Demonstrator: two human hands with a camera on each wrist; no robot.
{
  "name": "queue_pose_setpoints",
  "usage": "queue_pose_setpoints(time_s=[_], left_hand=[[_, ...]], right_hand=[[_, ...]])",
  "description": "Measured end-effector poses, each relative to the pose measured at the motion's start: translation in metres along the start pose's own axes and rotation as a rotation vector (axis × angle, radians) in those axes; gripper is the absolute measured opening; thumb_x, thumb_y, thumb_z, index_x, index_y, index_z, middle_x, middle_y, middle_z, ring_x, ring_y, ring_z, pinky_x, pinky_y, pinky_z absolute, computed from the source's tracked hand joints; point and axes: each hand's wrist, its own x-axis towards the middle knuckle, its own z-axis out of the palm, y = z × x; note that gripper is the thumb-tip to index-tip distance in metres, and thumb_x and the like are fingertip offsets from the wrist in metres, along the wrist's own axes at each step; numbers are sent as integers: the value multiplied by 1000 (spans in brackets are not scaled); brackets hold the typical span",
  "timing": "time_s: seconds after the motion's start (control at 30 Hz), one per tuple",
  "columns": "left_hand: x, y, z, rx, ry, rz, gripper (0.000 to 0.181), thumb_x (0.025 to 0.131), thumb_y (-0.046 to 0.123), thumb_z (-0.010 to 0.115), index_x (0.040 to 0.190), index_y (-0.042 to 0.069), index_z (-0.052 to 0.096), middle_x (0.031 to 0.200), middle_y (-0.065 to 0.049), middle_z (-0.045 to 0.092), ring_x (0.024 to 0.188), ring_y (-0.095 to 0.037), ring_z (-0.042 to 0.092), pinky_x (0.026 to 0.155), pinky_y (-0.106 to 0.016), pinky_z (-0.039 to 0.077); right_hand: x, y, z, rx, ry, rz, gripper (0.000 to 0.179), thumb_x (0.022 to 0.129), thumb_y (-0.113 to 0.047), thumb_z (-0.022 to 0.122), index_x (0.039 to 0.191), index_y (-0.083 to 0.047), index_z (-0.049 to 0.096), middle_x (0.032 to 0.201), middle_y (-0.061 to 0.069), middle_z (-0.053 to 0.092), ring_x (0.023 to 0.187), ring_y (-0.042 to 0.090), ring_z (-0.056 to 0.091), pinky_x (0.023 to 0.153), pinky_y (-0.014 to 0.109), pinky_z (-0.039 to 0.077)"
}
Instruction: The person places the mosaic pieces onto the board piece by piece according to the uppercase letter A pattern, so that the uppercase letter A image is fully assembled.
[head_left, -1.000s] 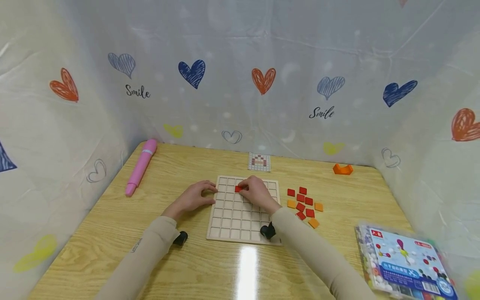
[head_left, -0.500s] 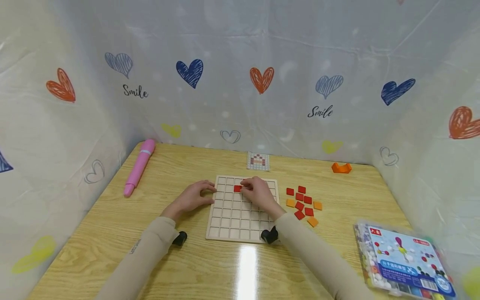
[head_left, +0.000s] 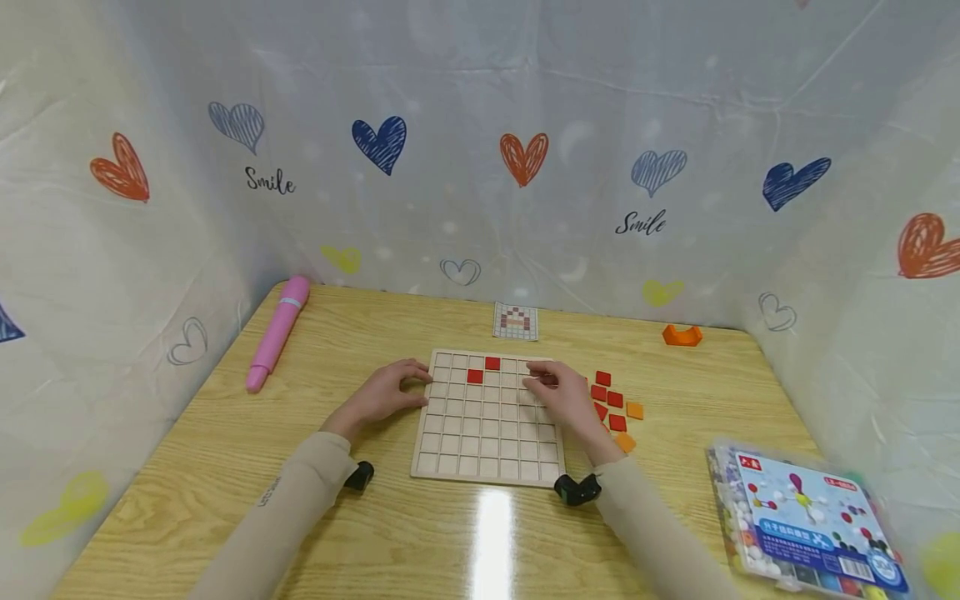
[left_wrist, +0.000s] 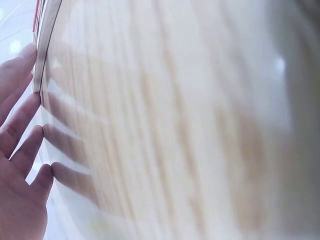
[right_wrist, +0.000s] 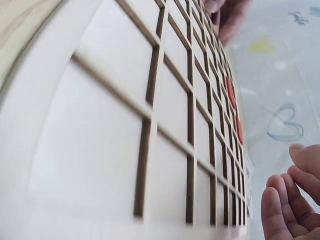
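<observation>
Over the gridded board (head_left: 471, 427) with empty right hand (head_left: 567, 400) narrowly parted, left hand (head_left: 381, 394) loose against the rim — now pinch those probably light, stiff red tiles (head_left: 615, 399) edgewise!

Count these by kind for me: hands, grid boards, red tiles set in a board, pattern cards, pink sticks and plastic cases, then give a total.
Left hand and right hand: 2
Grid board: 1
Red tiles set in it: 2
Pattern card: 1
Pink stick: 1
Plastic case: 1
Total: 8
</observation>
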Motion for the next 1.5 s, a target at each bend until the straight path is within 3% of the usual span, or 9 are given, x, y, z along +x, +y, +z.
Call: queue_pose_setpoints(time_s=[0.37,0.8,1.1,1.33,1.5], left_hand=[[2,-1,0,11,3,4,34,88,14,74,120,4,68,139,-16,53,141,-38,32,117,-52,23],[2,-1,-1,9,9,-24,35,88,16,74,121,5,67,142,-14,51,142,-36,30,118,-51,21],[2,-1,-1,28,8,-5,34,88,15,74,120,4,68,140,-16,52,141,-37,32,117,-51,23],[1,0,-1,27,1,-2,34,88,15,74,119,4,68,139,-16,53,141,-38,31,117,-52,22],[1,1,0,30,1,-2,34,88,15,75,119,4,68,139,-16,53,141,-37,31,117,-51,22]], right_hand=[[-21,19,-52,9,74,54,44,95,-28,66,133,-5,60,123,13,64,111,27,60,93,41,52],[-66,49,-88,-91,118,141,48,97,-35,62,135,-5,57,126,15,62,113,29,59,91,38,52],[-80,60,-93,-164,82,138,47,96,-32,64,132,-2,59,121,17,65,108,31,62,86,37,54],[-83,59,-81,-210,73,117,38,92,-27,69,122,-4,67,103,9,70,94,25,65,74,29,53],[-82,61,-73,-225,56,113,40,91,-25,71,122,-1,67,104,9,69,95,25,64,72,29,53]])
